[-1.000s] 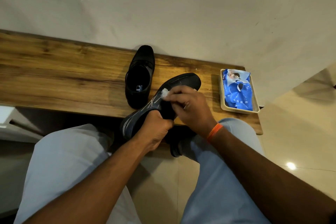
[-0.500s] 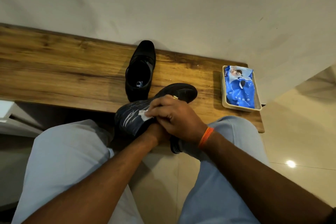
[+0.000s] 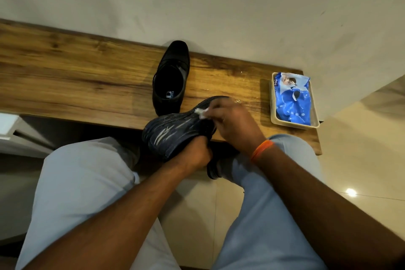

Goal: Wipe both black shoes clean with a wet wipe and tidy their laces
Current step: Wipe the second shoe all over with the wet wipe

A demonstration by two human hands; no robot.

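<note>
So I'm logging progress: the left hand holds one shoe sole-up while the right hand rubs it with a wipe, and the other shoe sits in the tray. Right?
Not quite. The other shoe stands on the wooden table, not in the tray; the tray holds the blue wipes pack. The head view shows this. The rest holds: left hand, held shoe, right hand, wipe.

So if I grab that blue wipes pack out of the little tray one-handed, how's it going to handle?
The blue wipes pack looks like soft, crinkled film, so it will probably flex and sag rather than stay flat. Its glossy surface may be a little slippery, so pinch it firmly. It lies loose in the beige tray, which seems light and may shift or lift with it.
</note>
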